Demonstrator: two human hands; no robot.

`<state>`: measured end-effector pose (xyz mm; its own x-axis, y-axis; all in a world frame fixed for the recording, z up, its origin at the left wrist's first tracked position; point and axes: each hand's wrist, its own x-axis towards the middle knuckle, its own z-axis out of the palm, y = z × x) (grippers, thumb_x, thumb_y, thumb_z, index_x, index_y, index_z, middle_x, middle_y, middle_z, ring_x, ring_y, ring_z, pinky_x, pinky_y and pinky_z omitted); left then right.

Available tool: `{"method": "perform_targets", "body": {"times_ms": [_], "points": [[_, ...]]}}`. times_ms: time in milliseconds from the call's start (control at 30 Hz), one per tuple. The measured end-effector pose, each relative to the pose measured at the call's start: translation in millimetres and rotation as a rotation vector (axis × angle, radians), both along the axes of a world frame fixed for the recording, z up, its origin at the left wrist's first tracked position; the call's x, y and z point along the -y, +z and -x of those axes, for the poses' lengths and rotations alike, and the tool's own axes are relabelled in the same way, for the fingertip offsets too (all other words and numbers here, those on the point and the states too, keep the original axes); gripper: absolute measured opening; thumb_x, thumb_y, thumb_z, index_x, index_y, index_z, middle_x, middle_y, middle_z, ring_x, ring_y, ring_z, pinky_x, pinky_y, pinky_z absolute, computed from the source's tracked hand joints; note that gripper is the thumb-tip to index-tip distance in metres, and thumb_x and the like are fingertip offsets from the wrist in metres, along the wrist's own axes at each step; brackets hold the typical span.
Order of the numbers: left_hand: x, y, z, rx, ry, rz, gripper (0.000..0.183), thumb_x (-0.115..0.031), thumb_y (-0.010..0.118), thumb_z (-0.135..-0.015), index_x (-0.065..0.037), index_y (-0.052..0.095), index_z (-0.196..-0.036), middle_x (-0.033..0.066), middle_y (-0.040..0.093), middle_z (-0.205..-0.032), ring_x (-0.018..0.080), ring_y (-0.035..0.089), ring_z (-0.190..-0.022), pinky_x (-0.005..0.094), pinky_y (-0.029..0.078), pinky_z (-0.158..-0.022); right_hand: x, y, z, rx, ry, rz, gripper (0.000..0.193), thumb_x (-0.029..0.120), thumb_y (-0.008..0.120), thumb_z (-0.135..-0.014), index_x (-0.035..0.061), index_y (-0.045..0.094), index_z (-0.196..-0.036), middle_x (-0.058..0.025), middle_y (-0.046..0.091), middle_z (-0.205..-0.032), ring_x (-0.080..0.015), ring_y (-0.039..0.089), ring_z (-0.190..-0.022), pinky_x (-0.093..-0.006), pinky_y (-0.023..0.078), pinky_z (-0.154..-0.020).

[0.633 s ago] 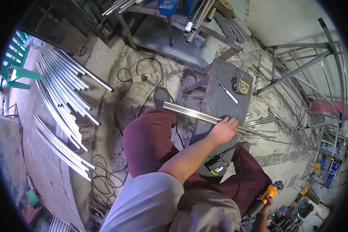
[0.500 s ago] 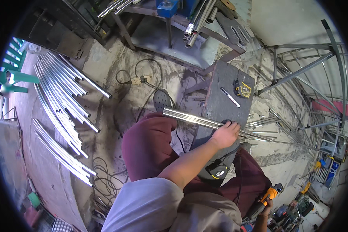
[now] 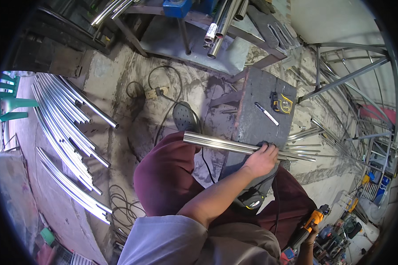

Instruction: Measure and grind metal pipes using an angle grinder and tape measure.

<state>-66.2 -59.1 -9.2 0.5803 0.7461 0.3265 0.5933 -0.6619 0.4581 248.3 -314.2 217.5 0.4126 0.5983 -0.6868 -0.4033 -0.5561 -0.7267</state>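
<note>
A bundle of shiny metal tubes point(image 3: 221, 142) lies crosswise over the dark bench point(image 3: 256, 104), its left end sticking out past the bench above my left knee. My left hand point(image 3: 262, 160) is closed over the tubes near their right part, fingers curled around the far side. At the lower right, my right hand point(image 3: 312, 234) grips an orange and black angle grinder point(image 3: 314, 218) beside my right leg, away from the tubes. On the bench beyond the tubes lie a marker pen point(image 3: 266, 114) and a yellow and black tape measure point(image 3: 282, 103). Another tape measure point(image 3: 253, 203) sits nearer me.
Many long tubes point(image 3: 70, 132) lie on the floor at left. A power strip point(image 3: 156, 92) and cables are on the floor ahead. More tubes point(image 3: 221, 31) rest on a far table. A metal frame point(image 3: 347, 79) stands at right, with assorted tools point(image 3: 336, 234) at lower right.
The view has shifted slightly. My left hand and the tubes under it sit a little nearer me. The angle grinder in my right hand has moved slightly right.
</note>
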Motion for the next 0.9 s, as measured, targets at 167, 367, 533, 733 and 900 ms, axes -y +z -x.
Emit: {"method": "perform_targets", "body": {"times_ms": [167, 367, 533, 733, 900], "points": [[0.8, 0.4, 1.3, -0.013, 0.010, 0.020, 0.039, -0.031, 0.060, -0.097, 0.002, 0.074, -0.114, 0.0113, 0.064, -0.124, 0.0302, 0.055, -0.122, 0.0451, 0.043, -0.108, -10.0, 0.1, 3.1, 0.002, 0.050, -0.001, 0.038, 0.028, 0.068, -0.085, 0.0023, 0.057, -0.110, -0.0105, 0.064, -0.089, -0.0249, 0.065, -0.073, -0.0378, 0.055, -0.069], [2.3, -0.1, 2.0, -0.030, 0.011, -0.002, 0.041, -0.031, 0.059, -0.097, 0.002, 0.073, -0.115, 0.0123, 0.064, -0.125, 0.0306, 0.056, -0.122, 0.0444, 0.044, -0.108, -6.9, -3.1, -2.5, 0.007, 0.059, 0.000, 0.041, 0.028, 0.067, -0.084, 0.0027, 0.054, -0.114, -0.0100, 0.062, -0.089, -0.0246, 0.064, -0.072, -0.0384, 0.055, -0.069], [3.9, -2.8, 0.2, -0.001, 0.052, -0.051, 0.036, -0.030, 0.058, -0.097, -0.001, 0.077, -0.106, 0.0104, 0.066, -0.123, 0.0292, 0.054, -0.123, 0.0465, 0.042, -0.109, -3.0, -5.4, -8.7, -0.028, 0.035, -0.007, 0.042, 0.028, 0.067, -0.084, 0.0024, 0.054, -0.115, -0.0102, 0.061, -0.088, -0.0240, 0.064, -0.072, -0.0381, 0.055, -0.069], [4.8, -3.0, 0.2, 0.001, 0.051, -0.061, 0.037, -0.031, 0.057, -0.098, -0.001, 0.077, -0.108, 0.0113, 0.066, -0.125, 0.0300, 0.055, -0.124, 0.0458, 0.042, -0.109, 2.0, -6.3, -19.1, -0.054, 0.078, 0.023, 0.044, 0.030, 0.068, -0.085, 0.0026, 0.053, -0.116, -0.0102, 0.061, -0.089, -0.0240, 0.064, -0.072, -0.0380, 0.055, -0.068], [3.5, -2.2, 0.8, 0.004, 0.055, -0.053, 0.043, -0.034, 0.058, -0.098, 0.003, 0.073, -0.115, 0.0111, 0.063, -0.125, 0.0293, 0.056, -0.121, 0.0428, 0.044, -0.106, 0.8, -5.9, -16.2, 0.022, 0.055, 0.046, 0.044, 0.031, 0.069, -0.085, 0.0035, 0.054, -0.116, -0.0101, 0.062, -0.090, -0.0240, 0.064, -0.072, -0.0374, 0.056, -0.067]]}}
